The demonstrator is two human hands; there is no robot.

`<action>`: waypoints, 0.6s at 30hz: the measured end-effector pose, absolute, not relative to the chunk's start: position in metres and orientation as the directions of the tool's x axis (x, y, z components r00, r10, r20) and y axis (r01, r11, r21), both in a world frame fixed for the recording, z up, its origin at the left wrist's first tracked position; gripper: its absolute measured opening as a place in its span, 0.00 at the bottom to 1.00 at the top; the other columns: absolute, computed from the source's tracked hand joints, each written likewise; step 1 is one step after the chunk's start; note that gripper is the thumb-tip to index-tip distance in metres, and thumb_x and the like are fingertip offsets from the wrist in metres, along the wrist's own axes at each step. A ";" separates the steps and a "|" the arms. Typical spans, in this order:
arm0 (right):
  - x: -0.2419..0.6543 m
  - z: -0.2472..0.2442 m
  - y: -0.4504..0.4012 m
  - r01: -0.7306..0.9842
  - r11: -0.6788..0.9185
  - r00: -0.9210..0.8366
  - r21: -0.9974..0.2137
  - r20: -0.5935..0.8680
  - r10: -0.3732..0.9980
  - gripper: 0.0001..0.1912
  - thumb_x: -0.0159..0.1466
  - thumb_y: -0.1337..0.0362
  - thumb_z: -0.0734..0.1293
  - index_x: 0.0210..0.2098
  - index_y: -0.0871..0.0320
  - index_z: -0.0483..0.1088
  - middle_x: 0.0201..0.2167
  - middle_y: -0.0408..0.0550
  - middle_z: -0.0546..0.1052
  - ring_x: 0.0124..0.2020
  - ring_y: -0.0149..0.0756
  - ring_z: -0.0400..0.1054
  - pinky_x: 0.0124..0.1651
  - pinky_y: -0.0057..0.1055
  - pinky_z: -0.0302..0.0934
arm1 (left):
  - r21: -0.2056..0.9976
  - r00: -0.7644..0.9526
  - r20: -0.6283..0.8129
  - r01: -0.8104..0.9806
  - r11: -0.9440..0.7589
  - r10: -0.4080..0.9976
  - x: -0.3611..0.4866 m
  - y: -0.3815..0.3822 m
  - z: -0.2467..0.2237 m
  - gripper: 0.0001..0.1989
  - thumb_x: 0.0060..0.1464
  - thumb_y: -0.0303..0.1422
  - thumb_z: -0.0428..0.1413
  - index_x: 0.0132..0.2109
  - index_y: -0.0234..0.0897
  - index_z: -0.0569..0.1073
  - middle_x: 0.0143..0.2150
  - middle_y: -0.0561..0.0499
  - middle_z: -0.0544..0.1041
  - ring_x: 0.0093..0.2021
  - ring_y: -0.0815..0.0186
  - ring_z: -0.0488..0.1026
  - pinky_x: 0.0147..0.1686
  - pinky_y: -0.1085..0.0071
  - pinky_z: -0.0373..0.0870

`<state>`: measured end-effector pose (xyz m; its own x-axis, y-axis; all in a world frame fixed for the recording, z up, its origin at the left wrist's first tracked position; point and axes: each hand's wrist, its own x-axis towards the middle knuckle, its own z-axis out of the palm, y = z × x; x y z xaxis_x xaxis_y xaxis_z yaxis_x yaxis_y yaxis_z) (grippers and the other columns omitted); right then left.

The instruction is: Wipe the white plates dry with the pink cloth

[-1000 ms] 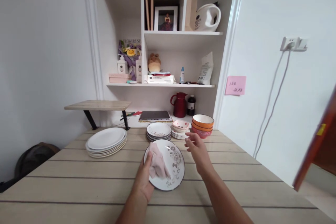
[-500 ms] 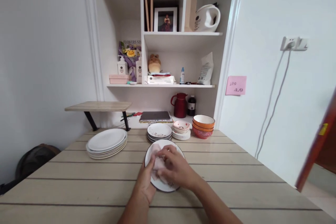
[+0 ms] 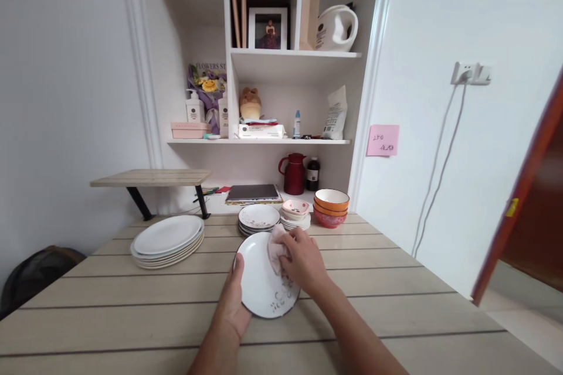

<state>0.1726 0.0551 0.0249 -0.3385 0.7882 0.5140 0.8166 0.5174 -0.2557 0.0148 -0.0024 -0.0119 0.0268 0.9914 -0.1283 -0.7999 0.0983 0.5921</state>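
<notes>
A white plate (image 3: 257, 272) with a dark rim and a grey floral print is tilted toward me above the table. My left hand (image 3: 235, 299) grips its left edge, thumb on the front and the other fingers hidden behind it. In my right hand (image 3: 304, 261) a pale pink cloth (image 3: 275, 249) is bunched up and pressed against the plate's upper right part. Just behind the plate stands a stack of similar floral plates (image 3: 258, 217).
White oval plates (image 3: 169, 234) are stacked at the left. Small dishes (image 3: 295, 211) and orange and red bowls (image 3: 331, 208) stand at the back right. Behind them are a red jug (image 3: 294, 174) and a laptop (image 3: 254, 192). A small raised shelf (image 3: 149, 177) stands at the back left.
My right hand has moved the cloth from the plate's middle to its upper right edge. My left hand has shifted from the cloth area to the left rim. The whole view has turned slightly right.
</notes>
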 end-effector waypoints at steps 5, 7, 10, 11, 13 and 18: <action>0.180 0.026 0.048 0.808 0.557 -0.460 -0.194 0.383 0.801 0.18 0.50 0.73 0.64 0.40 0.55 0.70 0.40 0.51 0.69 0.41 0.43 0.63 0.39 0.33 0.51 | 0.598 -0.108 -0.174 -0.802 0.018 0.979 0.010 0.000 -0.014 0.34 0.49 0.43 0.60 0.61 0.37 0.64 0.54 0.36 0.75 0.56 0.49 0.70 0.57 0.51 0.63; 0.176 0.025 0.038 0.759 0.622 -0.544 -0.192 0.338 0.768 0.17 0.49 0.73 0.65 0.39 0.55 0.70 0.39 0.49 0.71 0.37 0.40 0.64 0.34 0.31 0.50 | 0.592 -0.169 -0.182 -0.806 -0.029 0.969 0.009 0.002 -0.014 0.33 0.49 0.41 0.60 0.61 0.38 0.64 0.54 0.37 0.75 0.55 0.49 0.71 0.56 0.52 0.64; 0.165 0.023 0.026 0.631 0.737 -0.665 -0.244 0.318 0.675 0.17 0.49 0.71 0.65 0.38 0.53 0.69 0.38 0.46 0.72 0.33 0.36 0.65 0.32 0.29 0.50 | 0.561 -0.134 -0.165 -0.828 -0.018 0.977 0.008 0.004 -0.014 0.32 0.52 0.40 0.59 0.61 0.35 0.64 0.53 0.37 0.75 0.54 0.49 0.72 0.56 0.52 0.64; 0.161 0.022 0.023 0.575 0.770 -0.698 -0.277 0.324 0.638 0.17 0.49 0.70 0.65 0.39 0.53 0.69 0.38 0.45 0.72 0.33 0.36 0.65 0.32 0.29 0.51 | 0.548 -0.081 -0.153 -0.836 0.016 0.985 0.008 0.004 -0.014 0.31 0.52 0.40 0.58 0.62 0.34 0.64 0.53 0.36 0.76 0.54 0.49 0.72 0.56 0.52 0.64; 0.153 0.021 0.023 0.496 0.797 -0.720 -0.343 0.351 0.599 0.18 0.49 0.70 0.66 0.40 0.53 0.68 0.39 0.44 0.71 0.36 0.36 0.65 0.34 0.28 0.52 | 0.534 0.030 -0.123 -0.841 0.092 0.992 0.010 0.003 -0.014 0.31 0.54 0.41 0.57 0.62 0.32 0.64 0.53 0.35 0.76 0.54 0.48 0.72 0.56 0.52 0.64; 0.145 0.021 0.040 0.570 0.728 -0.565 -0.381 0.462 0.684 0.18 0.55 0.67 0.66 0.46 0.51 0.68 0.42 0.46 0.68 0.42 0.38 0.63 0.42 0.30 0.54 | 0.565 0.163 -0.121 -0.800 0.203 0.979 0.019 -0.002 -0.010 0.32 0.54 0.44 0.56 0.63 0.35 0.63 0.52 0.37 0.76 0.54 0.47 0.71 0.56 0.51 0.63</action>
